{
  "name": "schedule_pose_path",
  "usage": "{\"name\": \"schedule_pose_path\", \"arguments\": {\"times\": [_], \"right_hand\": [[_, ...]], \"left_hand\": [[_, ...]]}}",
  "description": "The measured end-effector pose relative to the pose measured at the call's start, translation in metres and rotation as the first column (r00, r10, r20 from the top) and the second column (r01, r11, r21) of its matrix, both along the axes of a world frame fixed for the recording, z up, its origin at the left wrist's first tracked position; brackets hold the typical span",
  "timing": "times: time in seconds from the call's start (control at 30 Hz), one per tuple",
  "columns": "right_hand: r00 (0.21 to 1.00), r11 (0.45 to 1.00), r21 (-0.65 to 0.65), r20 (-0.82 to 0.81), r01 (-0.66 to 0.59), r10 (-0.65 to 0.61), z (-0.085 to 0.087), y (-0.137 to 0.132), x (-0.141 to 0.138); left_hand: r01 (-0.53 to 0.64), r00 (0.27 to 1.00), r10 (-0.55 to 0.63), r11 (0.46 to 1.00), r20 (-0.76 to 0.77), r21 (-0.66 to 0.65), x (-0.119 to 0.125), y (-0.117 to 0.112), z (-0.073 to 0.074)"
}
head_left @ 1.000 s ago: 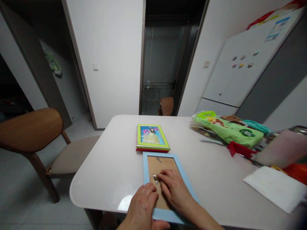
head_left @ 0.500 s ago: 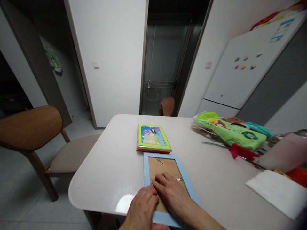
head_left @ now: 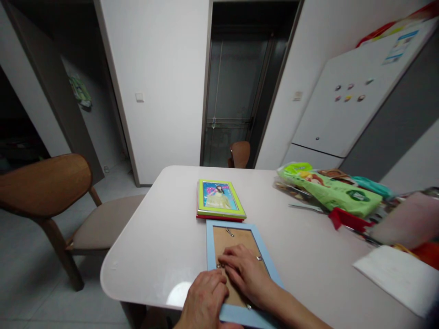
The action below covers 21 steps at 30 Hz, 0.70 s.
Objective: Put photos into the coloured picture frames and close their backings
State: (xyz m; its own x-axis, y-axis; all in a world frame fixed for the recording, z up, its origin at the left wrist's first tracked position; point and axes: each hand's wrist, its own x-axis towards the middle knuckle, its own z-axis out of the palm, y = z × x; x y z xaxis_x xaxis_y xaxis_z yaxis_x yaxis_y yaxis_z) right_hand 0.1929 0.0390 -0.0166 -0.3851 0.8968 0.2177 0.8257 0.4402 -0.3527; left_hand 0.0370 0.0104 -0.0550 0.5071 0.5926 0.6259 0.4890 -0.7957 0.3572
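Observation:
A light blue picture frame lies face down on the table, its brown backing board showing, with small metal clips along the inner edges. My left hand is closed around the frame's lower left edge, fingers curled on top. My right hand rests over the backing, its fingers bunched at the metal clip on the left edge. Another clip shows on the right edge. Just beyond the frame lies a stack of frames, topped by a lime green picture frame holding a picture of a figure in a pale dress.
On the right of the white table are a green package, a red object, a grey utensil and a white sheet. A wooden chair stands at the left, another chair at the far end.
My right hand's fingers have shifted slightly, and the clip on the left edge shows more plainly. My left hand stays at the frame's edge. The view has tilted a little.

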Motion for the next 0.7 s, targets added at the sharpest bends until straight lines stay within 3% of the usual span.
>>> {"name": "schedule_pose_path", "arguments": {"times": [0.13,0.23,0.37,0.57,0.7], "right_hand": [[0.962,0.962,0.007,-0.038,0.272,-0.271,-0.005,0.04,0.015],[0.933,0.933,-0.005,-0.009,0.36,-0.36,-0.009,0.065,0.02],[0.891,0.891,-0.023,0.022,0.454,-0.453,-0.016,0.078,0.017],[0.89,0.889,-0.042,0.01,0.456,-0.456,-0.011,0.082,0.014],[0.956,0.955,-0.057,-0.029,0.29,-0.292,0.004,0.054,0.017]], "left_hand": [[-0.003,1.0,0.004,1.0,-0.024,0.019,-0.001,-0.001,-0.001],[-0.018,0.999,0.018,1.0,-0.029,0.001,-0.002,-0.002,-0.003],[-0.021,0.998,0.018,0.999,-0.066,-0.048,-0.002,-0.003,-0.003],[-0.037,0.995,0.03,0.997,-0.1,-0.072,-0.002,-0.001,-0.004],[-0.054,0.995,0.046,0.994,-0.089,-0.092,-0.003,-0.003,-0.005]]}}
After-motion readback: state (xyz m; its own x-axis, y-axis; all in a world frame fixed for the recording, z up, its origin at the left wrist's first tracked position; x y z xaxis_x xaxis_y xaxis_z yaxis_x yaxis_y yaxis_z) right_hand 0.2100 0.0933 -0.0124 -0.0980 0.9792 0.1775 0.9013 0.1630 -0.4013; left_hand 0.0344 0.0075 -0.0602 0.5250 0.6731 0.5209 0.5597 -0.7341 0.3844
